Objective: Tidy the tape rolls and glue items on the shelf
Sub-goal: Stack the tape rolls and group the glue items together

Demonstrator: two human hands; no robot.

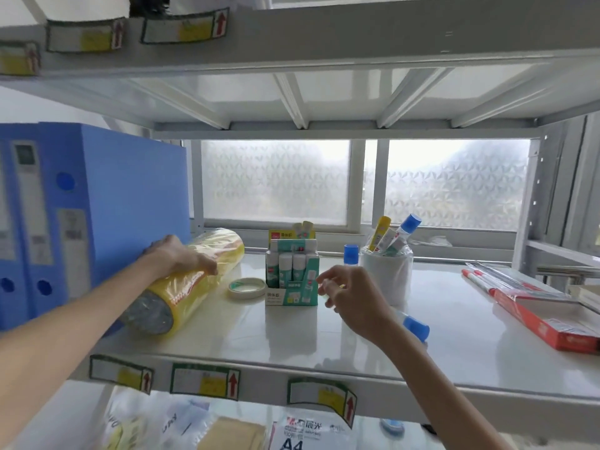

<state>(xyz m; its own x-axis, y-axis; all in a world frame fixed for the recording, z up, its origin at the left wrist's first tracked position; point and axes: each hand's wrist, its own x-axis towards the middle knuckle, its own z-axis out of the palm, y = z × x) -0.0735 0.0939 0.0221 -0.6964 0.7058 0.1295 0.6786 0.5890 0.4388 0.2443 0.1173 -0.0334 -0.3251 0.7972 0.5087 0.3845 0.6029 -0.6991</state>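
Note:
A long yellow shrink-wrapped sleeve of tape rolls (pixel 191 287) lies on the white shelf (pixel 324 339), against the blue binders. My left hand (pixel 178 256) rests on top of it, fingers curled over the wrap. A single pale tape roll (pixel 246 286) lies flat beside a teal display box of glue sticks (pixel 292 274). My right hand (pixel 347 293) hovers just right of that box, fingers loosely apart, holding nothing I can see. A blue-capped glue bottle (pixel 414 326) lies behind my right wrist. A white cup (pixel 386 271) holds several glue sticks and bottles.
Blue binders (pixel 81 216) stand at the left. A blue-capped bottle (pixel 351 254) stands by the cup. A red open box (pixel 548 319) and red pens (pixel 477 280) lie at the right. The upper shelf hangs low overhead. A frosted window sits behind.

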